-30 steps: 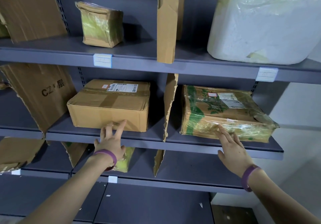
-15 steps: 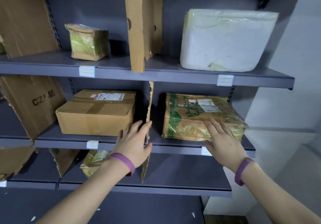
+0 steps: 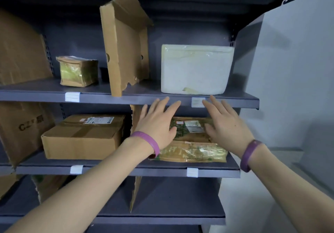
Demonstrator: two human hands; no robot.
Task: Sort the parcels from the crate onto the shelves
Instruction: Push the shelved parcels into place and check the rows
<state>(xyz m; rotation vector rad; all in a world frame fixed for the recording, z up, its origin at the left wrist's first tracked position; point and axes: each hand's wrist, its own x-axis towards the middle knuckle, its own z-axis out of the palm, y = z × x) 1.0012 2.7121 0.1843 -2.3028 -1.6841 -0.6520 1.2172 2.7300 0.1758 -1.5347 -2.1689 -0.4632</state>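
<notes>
Hands: my left hand point(image 3: 157, 124) and right hand point(image 3: 226, 124), mid-frame, fingers spread, holding nothing | Parcels: white parcel point(image 3: 195, 70) on shelf point(image 3: 126, 98) above them, green-printed parcel point(image 3: 191, 153) beneath | Risk: slick wrap could slip from a careless grab.

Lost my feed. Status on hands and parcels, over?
Left hand, right hand open, holding nothing. Green-printed parcel lies on middle shelf, behind both hands. White foam box on shelf above; nothing in the way.
</notes>
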